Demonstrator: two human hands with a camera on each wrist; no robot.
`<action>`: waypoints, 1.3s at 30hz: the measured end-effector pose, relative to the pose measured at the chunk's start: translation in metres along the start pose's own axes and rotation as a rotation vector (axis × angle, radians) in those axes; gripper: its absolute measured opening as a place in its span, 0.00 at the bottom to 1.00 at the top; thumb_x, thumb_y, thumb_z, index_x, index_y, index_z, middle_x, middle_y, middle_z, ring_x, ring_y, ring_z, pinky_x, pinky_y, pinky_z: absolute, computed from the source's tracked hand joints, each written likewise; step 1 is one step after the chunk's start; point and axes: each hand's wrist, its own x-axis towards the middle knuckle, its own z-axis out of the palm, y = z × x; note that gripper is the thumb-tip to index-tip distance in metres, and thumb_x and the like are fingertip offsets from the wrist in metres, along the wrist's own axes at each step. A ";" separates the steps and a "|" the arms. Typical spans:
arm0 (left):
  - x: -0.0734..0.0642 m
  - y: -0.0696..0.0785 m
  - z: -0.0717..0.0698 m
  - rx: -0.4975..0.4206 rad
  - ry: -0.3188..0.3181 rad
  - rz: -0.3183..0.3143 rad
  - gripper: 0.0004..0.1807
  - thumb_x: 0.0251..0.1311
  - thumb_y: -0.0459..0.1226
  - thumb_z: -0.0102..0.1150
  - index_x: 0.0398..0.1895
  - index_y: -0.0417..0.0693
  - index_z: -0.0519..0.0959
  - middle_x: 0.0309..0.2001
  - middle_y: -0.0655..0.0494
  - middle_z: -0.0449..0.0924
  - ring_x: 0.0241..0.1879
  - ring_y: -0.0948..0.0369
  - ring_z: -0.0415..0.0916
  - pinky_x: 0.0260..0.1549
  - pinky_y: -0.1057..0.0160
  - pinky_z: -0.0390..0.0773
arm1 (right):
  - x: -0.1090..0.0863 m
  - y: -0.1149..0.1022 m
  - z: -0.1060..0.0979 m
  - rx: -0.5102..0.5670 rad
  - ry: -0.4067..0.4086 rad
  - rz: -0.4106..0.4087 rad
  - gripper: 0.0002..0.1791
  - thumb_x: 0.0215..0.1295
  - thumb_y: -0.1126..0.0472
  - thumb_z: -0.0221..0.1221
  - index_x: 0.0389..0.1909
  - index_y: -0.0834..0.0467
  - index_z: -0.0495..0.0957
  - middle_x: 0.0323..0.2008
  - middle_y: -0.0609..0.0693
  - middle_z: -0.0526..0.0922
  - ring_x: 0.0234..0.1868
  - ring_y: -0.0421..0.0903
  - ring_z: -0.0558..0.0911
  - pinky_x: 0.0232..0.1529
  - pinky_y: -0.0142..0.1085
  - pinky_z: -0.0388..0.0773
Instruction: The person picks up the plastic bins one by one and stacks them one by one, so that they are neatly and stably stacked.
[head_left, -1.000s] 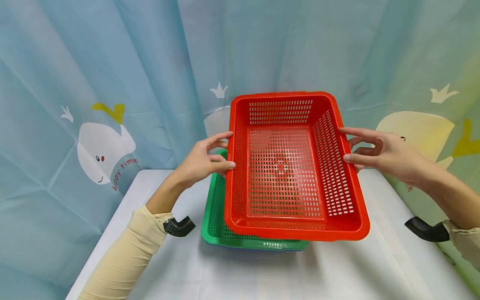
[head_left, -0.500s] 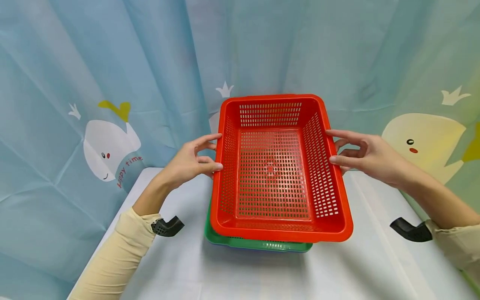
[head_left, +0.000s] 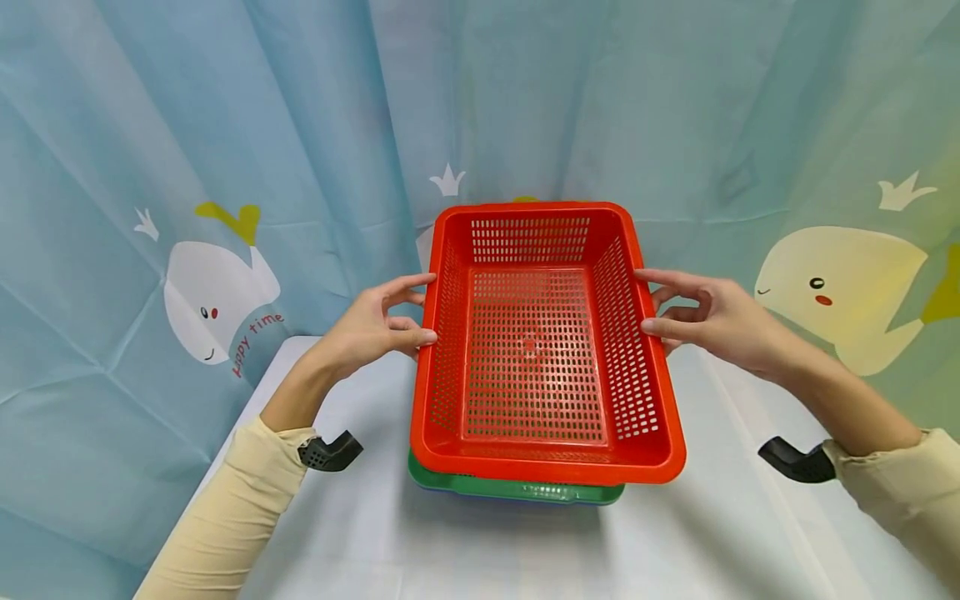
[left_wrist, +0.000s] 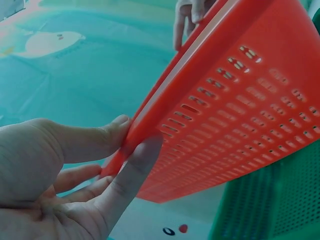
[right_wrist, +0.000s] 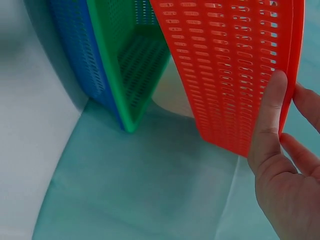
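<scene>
A red plastic basket with slotted walls is held up between both hands, its open side toward the head camera. My left hand pinches its left rim between thumb and fingers; the left wrist view shows that hand at the red rim. On the opposite side my right hand pinches the right rim, thumb on one face and fingers on the other. Below the red basket is a green basket, mostly hidden in the head view. It sits inside a blue basket, seen best in the right wrist view.
The stacked baskets stand on a white table. Behind it hangs a blue-green curtain printed with whales. A black wrist device is on the left sleeve, another black wrist device on the right.
The red basket has shifted left and a little lower, both hands going along with it. It now covers more of the green basket. Both grips stay the same.
</scene>
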 end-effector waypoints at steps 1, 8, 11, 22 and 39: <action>0.000 -0.002 -0.001 0.004 0.001 -0.005 0.44 0.63 0.28 0.69 0.80 0.56 0.61 0.66 0.44 0.64 0.36 0.53 0.87 0.42 0.48 0.87 | 0.001 0.002 0.001 0.009 -0.004 0.005 0.36 0.69 0.64 0.67 0.76 0.53 0.66 0.47 0.58 0.79 0.35 0.53 0.88 0.39 0.44 0.87; 0.004 -0.019 -0.005 0.019 -0.004 -0.037 0.44 0.63 0.28 0.69 0.80 0.54 0.62 0.64 0.42 0.66 0.37 0.52 0.87 0.41 0.49 0.87 | 0.009 0.023 0.014 0.059 -0.050 0.019 0.38 0.70 0.62 0.66 0.78 0.56 0.63 0.48 0.61 0.76 0.35 0.54 0.89 0.40 0.45 0.87; 0.006 -0.029 -0.006 0.003 -0.009 -0.055 0.43 0.63 0.27 0.68 0.80 0.52 0.61 0.62 0.40 0.66 0.38 0.52 0.87 0.41 0.49 0.87 | 0.011 0.031 0.021 0.079 -0.072 0.018 0.38 0.70 0.62 0.66 0.78 0.58 0.62 0.48 0.63 0.75 0.34 0.54 0.89 0.40 0.45 0.88; 0.014 -0.063 -0.005 -0.028 -0.050 -0.131 0.43 0.63 0.27 0.68 0.80 0.48 0.59 0.63 0.38 0.69 0.39 0.50 0.86 0.42 0.50 0.87 | 0.016 0.061 0.041 0.180 -0.108 0.112 0.39 0.68 0.60 0.68 0.77 0.60 0.63 0.50 0.66 0.74 0.37 0.53 0.89 0.41 0.47 0.88; 0.023 -0.091 -0.004 0.032 -0.096 -0.215 0.42 0.63 0.29 0.68 0.79 0.47 0.61 0.55 0.40 0.68 0.36 0.49 0.85 0.41 0.46 0.86 | 0.020 0.096 0.057 0.227 -0.185 0.164 0.39 0.69 0.63 0.67 0.77 0.63 0.61 0.51 0.68 0.72 0.35 0.56 0.87 0.40 0.52 0.87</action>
